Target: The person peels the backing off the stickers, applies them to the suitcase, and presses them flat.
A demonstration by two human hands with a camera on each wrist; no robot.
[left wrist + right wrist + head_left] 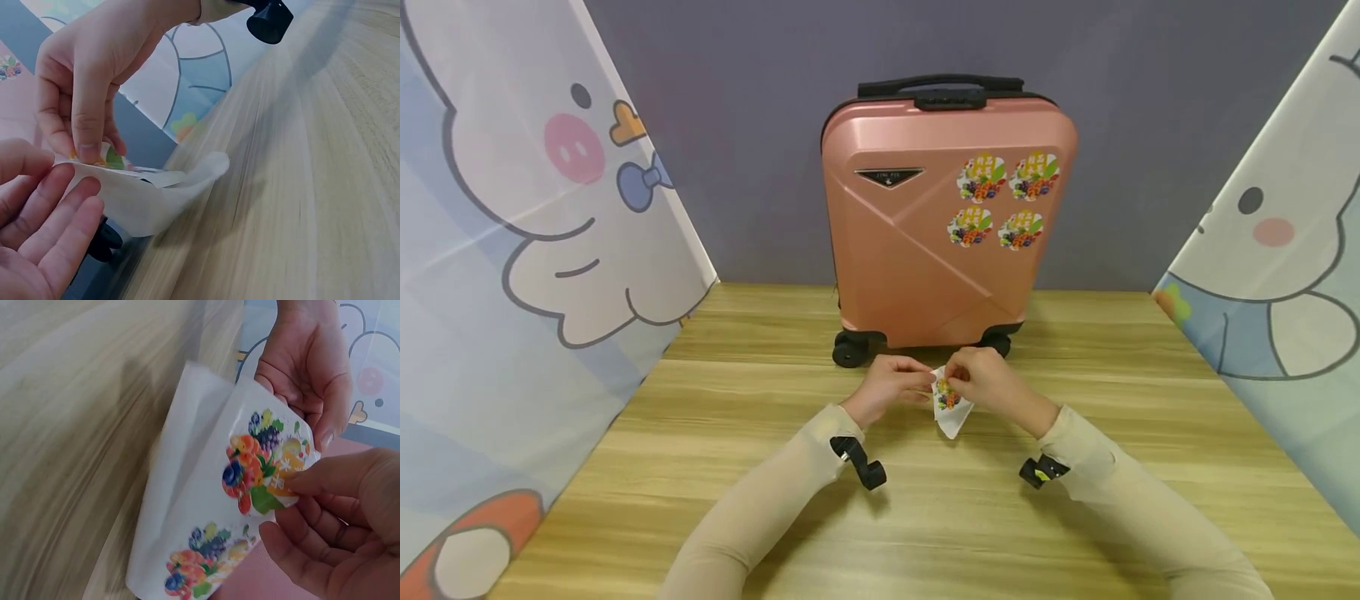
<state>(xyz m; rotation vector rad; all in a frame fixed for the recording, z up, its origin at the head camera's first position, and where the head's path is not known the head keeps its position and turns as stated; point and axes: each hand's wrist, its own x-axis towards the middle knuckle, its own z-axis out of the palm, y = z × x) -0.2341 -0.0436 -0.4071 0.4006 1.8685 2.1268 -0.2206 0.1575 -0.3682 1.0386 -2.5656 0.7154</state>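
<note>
A white sticker sheet [953, 421] printed with colourful fruit is held up between the two hands, in front of the suitcase. My left hand [889, 388] pinches its edge between thumb and fingers. From the other side, my right hand [996, 385] pinches the edge of a fruit sticker [269, 464], thumb over the print. In the right wrist view a second fruit sticker [199, 559] lies lower on the sheet. The sheet's free end curls in the left wrist view. The pink suitcase [917, 283] stands upright behind, with several round fruit stickers [981, 178] at its upper right.
Black wheels [850, 350] carry the suitcase on the wood-grain table [940, 517]. A grey wall [722, 150] rises behind it. Cartoon-printed panels [587, 275] stand along the left and right sides. Each forearm wears a black camera mount [867, 468].
</note>
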